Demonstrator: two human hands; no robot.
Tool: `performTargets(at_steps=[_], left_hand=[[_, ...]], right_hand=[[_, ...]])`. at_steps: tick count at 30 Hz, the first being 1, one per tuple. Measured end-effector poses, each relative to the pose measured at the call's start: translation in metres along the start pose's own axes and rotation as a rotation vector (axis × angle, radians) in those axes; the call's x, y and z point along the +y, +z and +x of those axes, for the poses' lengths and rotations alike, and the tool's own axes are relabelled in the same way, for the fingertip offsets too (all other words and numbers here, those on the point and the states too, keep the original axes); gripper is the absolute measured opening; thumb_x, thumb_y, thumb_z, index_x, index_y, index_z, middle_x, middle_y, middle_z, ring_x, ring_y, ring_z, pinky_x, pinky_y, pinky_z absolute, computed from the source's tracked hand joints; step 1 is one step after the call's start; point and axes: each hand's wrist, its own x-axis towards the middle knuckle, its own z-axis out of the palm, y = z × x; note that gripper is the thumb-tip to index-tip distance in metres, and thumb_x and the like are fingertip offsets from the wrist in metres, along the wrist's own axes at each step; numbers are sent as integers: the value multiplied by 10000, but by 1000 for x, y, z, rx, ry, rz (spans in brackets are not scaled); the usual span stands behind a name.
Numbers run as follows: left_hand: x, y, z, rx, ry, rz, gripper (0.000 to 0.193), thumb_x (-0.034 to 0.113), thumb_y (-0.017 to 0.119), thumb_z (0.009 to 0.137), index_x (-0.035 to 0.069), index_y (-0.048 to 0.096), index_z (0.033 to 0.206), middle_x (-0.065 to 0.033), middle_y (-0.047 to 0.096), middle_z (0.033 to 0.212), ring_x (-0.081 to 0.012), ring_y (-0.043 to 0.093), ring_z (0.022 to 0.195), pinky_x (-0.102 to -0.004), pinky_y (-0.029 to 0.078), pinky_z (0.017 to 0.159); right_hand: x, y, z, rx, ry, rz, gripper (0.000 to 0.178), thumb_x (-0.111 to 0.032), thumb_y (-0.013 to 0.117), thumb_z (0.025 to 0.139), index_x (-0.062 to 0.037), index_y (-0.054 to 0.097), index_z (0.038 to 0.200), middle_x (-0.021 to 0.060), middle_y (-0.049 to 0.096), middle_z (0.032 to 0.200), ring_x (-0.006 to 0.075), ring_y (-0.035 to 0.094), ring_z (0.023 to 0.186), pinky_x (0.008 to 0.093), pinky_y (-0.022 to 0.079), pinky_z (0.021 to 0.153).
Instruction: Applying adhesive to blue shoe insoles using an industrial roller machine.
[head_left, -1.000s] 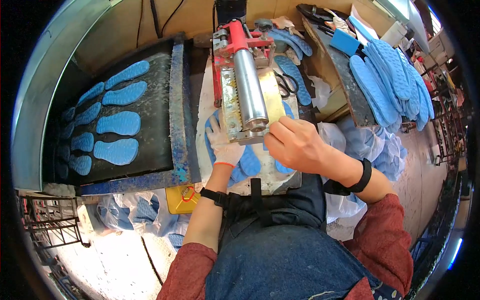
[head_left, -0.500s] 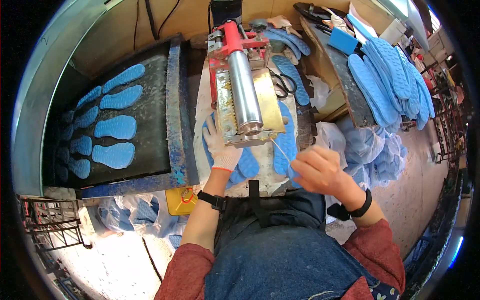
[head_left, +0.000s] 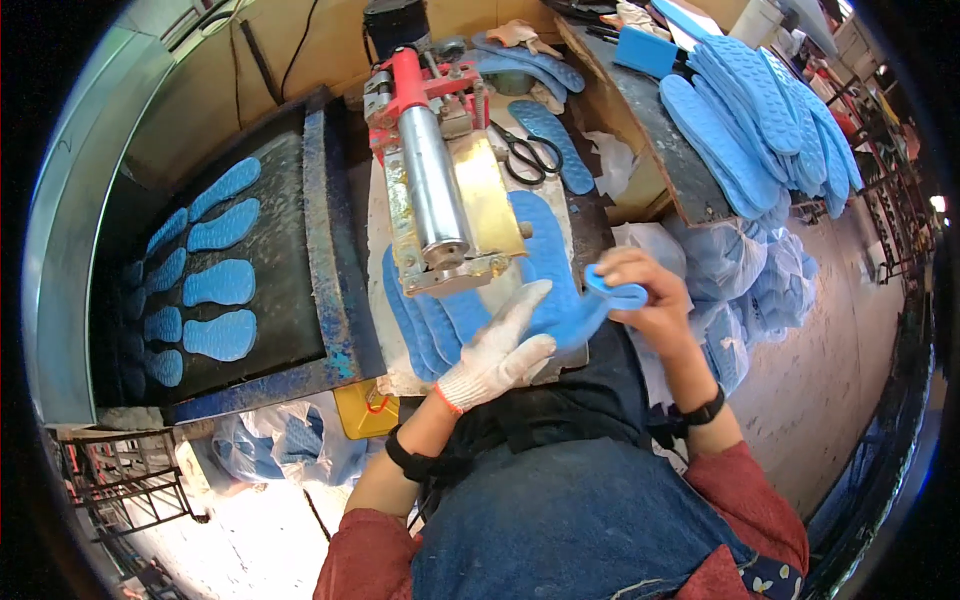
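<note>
Where the black bed [head_left: 285, 265] stands at far left, blue insoles [head_left: 219, 282] lie apart on it, long axes roughly crosswise. Next, a pale board [head_left: 382, 225] bears the steel roller [head_left: 432, 185]; overlapping insoles [head_left: 405, 315] at its near left point away from the wearer. Gloved left hand [head_left: 495, 350] is over the board's near edge: fingers extended up-right, thumb apart; contact with the held insole cannot be told. Black scissors [head_left: 535, 160] lie farther back. Held insole [head_left: 583, 322], partly blurred, is over the board's near right corner; long axis rises from lower left to upper right, upper end curled over. Bare right hand [head_left: 645, 292] pinches that curled end, thumb and fingers closed on it. Far right: insole stack [head_left: 765, 130], long axes slanting away up-left.
</note>
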Motion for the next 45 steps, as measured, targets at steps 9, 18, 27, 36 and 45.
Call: performTargets(at_steps=[9, 18, 27, 36, 45], left_hand=[[3, 17, 25, 43, -300, -356, 680, 337, 579, 888, -24, 327, 1407, -230, 470, 1343, -303, 450, 1266, -342, 326, 1066], [2, 10, 20, 119, -238, -234, 573, 274, 544, 920, -21, 365, 1377, -223, 515, 1287, -298, 503, 1200, -346, 363, 1025], [30, -69, -34, 138, -458, -585, 563, 248, 651, 863, -47, 440, 1294, -161, 577, 1141, -186, 573, 1004, -303, 463, 868], [43, -69, -32, 540, -436, -568, 214, 108, 699, 808, 49, 494, 805, 6, 546, 736, -61, 504, 645, -215, 434, 594], [69, -62, -45, 727, -303, -711, 279, -12, 678, 821, 89, 423, 771, -55, 597, 787, -65, 524, 693, -211, 442, 632]], right_hand=[[49, 17, -24, 158, 367, 853, 576, -87, 691, 816, -59, 451, 1338, 93, 480, 1363, 198, 463, 1247, 350, 403, 1013], [34, 19, -39, -232, 699, 497, 538, -112, 674, 858, -27, 440, 1334, 64, 571, 1224, 167, 568, 1058, 348, 478, 930], [12, 75, -2, -37, 840, 832, 300, -118, 617, 889, 3, 550, 1155, 103, 633, 1094, 193, 628, 988, 315, 532, 863], [-3, 80, 28, -110, 862, 1110, 300, -204, 605, 930, 1, 566, 1147, 136, 614, 1165, 254, 594, 1120, 286, 516, 895], [-2, 88, 38, -186, 810, 1032, 391, -238, 608, 930, 22, 547, 1215, 123, 626, 1145, 177, 622, 1023, 276, 529, 883]])
